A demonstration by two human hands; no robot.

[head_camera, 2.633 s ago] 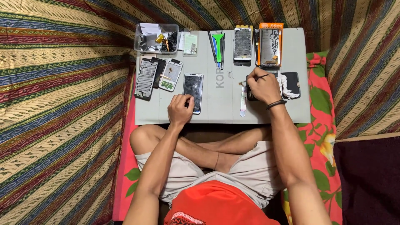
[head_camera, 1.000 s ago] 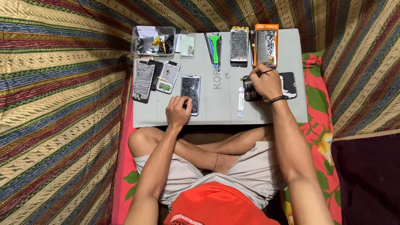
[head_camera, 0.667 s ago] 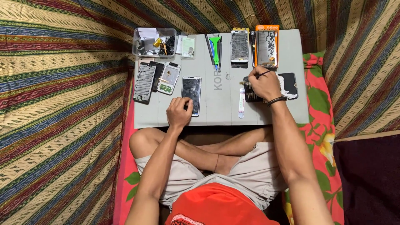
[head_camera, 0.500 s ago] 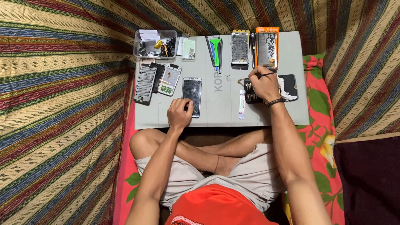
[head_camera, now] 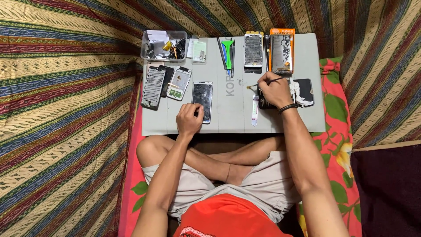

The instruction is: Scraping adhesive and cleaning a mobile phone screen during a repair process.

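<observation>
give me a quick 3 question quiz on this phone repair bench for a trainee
1. True or false: the left hand rests on the black smartphone with a cracked screen.
2. What does the right hand hold? A) thin dark-handled tool B) green plastic pry tool C) clear plastic parts box
3. Fill in: the orange-framed phone package lies at the grey table's far ____ corner.

Key: 1 true; 2 A; 3 right

Orange package (head_camera: 282,52): we see it far right on the bench, rectangular, clear window.
Phone screen (head_camera: 202,101): near centre-left, dark, cracked.
Small label card (head_camera: 199,50): far, pale green.
</observation>
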